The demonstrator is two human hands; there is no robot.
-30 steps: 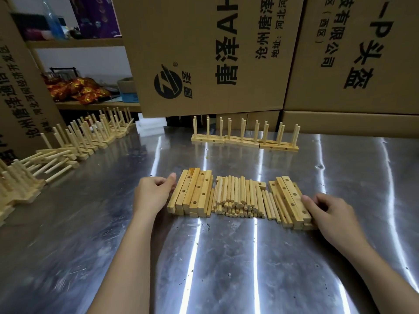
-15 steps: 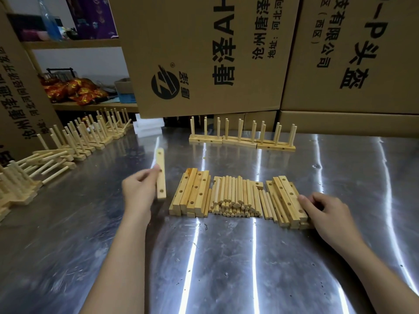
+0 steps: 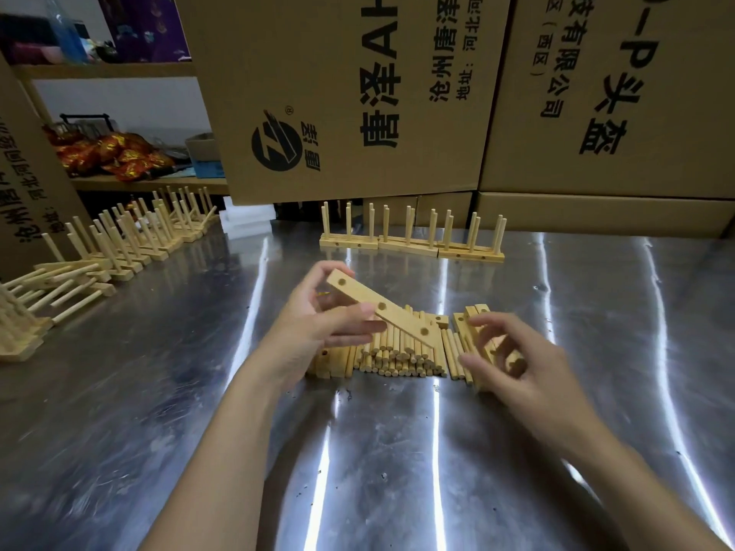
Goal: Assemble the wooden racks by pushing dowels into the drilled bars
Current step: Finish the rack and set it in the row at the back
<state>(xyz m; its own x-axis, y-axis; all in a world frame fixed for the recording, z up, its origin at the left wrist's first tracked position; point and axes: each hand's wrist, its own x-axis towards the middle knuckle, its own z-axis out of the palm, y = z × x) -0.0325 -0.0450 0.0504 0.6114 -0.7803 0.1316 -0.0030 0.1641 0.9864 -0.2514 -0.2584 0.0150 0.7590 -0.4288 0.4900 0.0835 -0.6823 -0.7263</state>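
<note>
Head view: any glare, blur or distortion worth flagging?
Head view: long glare streaks cross the metal table; the right hand is motion-blurred, so its grip is unreadable; the left hand and the drilled bar it holds are sharper; the cardboard boxes bow from the wide lens.

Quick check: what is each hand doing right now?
Left hand: holds a drilled bar above the dowels.
Right hand: over the right bar stack, fingers blurred; cannot tell whether it grips anything.
</note>
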